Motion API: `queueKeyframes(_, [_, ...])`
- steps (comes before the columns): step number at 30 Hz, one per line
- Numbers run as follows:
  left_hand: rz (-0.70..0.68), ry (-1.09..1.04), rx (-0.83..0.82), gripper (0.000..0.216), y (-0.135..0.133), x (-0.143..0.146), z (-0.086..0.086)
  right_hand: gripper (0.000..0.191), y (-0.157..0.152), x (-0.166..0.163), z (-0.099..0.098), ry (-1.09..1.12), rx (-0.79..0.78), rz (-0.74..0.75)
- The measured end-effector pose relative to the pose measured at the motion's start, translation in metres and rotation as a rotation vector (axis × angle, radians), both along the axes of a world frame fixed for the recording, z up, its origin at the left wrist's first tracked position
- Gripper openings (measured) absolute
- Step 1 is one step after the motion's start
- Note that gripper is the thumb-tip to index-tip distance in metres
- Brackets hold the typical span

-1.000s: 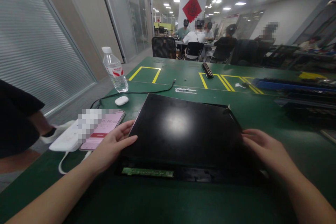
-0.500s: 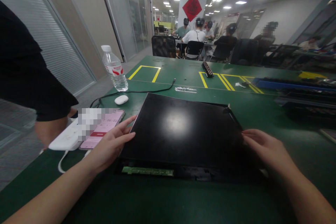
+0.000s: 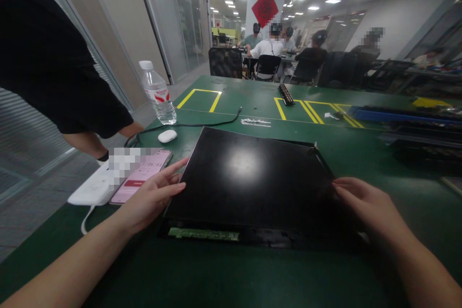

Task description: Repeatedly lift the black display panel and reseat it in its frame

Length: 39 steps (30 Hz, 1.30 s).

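A glossy black flat display panel lies on the green table, with a narrow green circuit strip showing along its near edge. My left hand rests against the panel's left edge, fingers stretched out and touching it. My right hand lies at the panel's right edge, fingers extended along the side. Neither hand is wrapped round the panel.
A phone with a pink screen lies on a white power strip left of the panel. A white earbud case, a water bottle and a black cable sit behind. A person in black stands at the left. Dark trays fill the right.
The person in black at the left has moved further into view and closer to the table. My hands and the panel have barely shifted.
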<state>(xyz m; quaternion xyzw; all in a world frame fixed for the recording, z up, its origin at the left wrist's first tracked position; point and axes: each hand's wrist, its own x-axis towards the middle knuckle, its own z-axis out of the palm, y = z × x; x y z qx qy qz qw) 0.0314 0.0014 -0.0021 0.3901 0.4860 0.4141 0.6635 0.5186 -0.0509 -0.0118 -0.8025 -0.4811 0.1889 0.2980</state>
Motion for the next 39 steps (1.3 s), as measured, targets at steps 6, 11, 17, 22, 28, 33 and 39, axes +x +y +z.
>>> queueKeyframes(6, [-0.023, -0.047, -0.037, 0.088, 0.000, 0.002, 0.000, 0.032, 0.000, 0.001, -0.002, 0.014, 0.013, -0.014])
queueKeyframes(11, [-0.017, -0.052, -0.019, 0.090, -0.003, 0.004, 0.000, 0.033, 0.001, 0.003, -0.002, 0.008, 0.010, -0.016])
queueKeyframes(17, [-0.001, -0.031, -0.005, 0.085, -0.003, 0.004, -0.005, 0.034, 0.003, 0.014, -0.011, 0.142, 0.031, -0.059])
queueKeyframes(22, [0.043, 0.062, 0.061, 0.081, -0.001, 0.004, -0.006, 0.039, 0.004, 0.019, -0.014, 0.241, 0.003, -0.086])
queueKeyframes(28, [0.047, 0.388, 0.299, 0.065, 0.002, -0.004, -0.011, 0.037, 0.004, 0.010, -0.003, 0.248, 0.005, -0.076])
queueKeyframes(33, [-0.029, 0.622, 0.417, 0.071, 0.008, -0.011, -0.021, 0.036, 0.006, 0.012, -0.003, 0.274, 0.047, -0.057])
queueKeyframes(39, [-0.130, 0.799, 0.475, 0.068, 0.013, -0.014, -0.028, 0.037, 0.004, 0.015, -0.006, 0.314, 0.048, -0.076])
